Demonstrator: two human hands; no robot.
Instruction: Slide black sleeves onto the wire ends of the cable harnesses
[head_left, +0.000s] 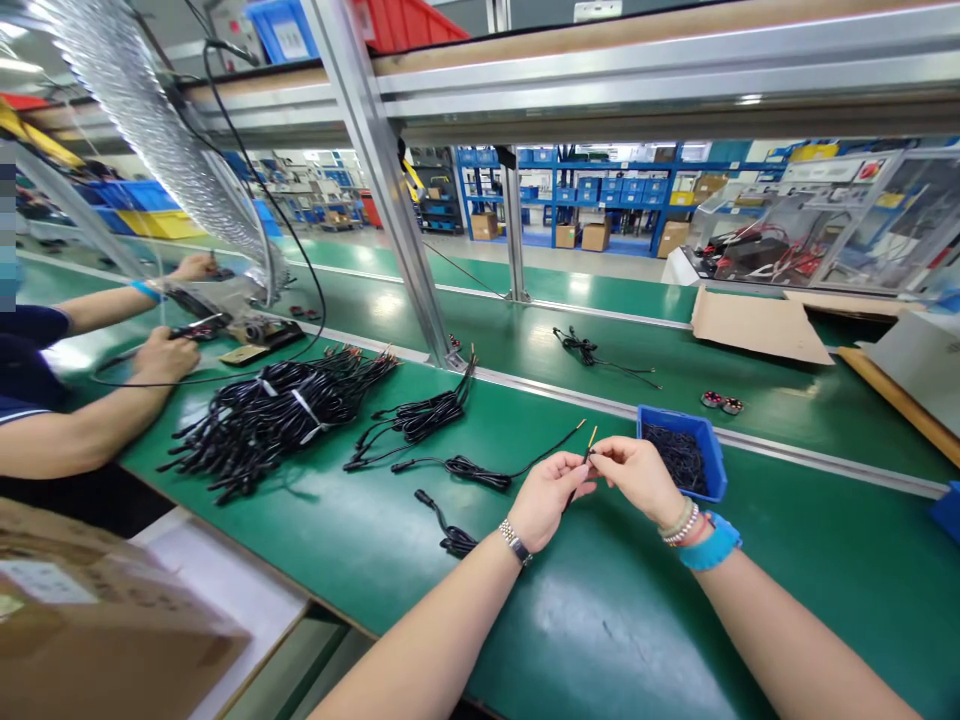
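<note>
Pinching a gold-tipped wire (586,456) between left fingers (576,478) and right fingers (604,455).

We are wearing a silver link watch (514,542) behind our left hand (551,500), and beaded bracelets (681,523) with a blue wristband (709,545) behind our right hand (637,478).

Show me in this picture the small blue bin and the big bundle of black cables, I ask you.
Small blue bin (714,450): head view, right wall.
Big bundle of black cables (274,400): head view, middle of bundle.

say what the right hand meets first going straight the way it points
The right hand would probably meet the thin black cable with a gold-coloured tip just ahead, though depth is unclear.
</note>
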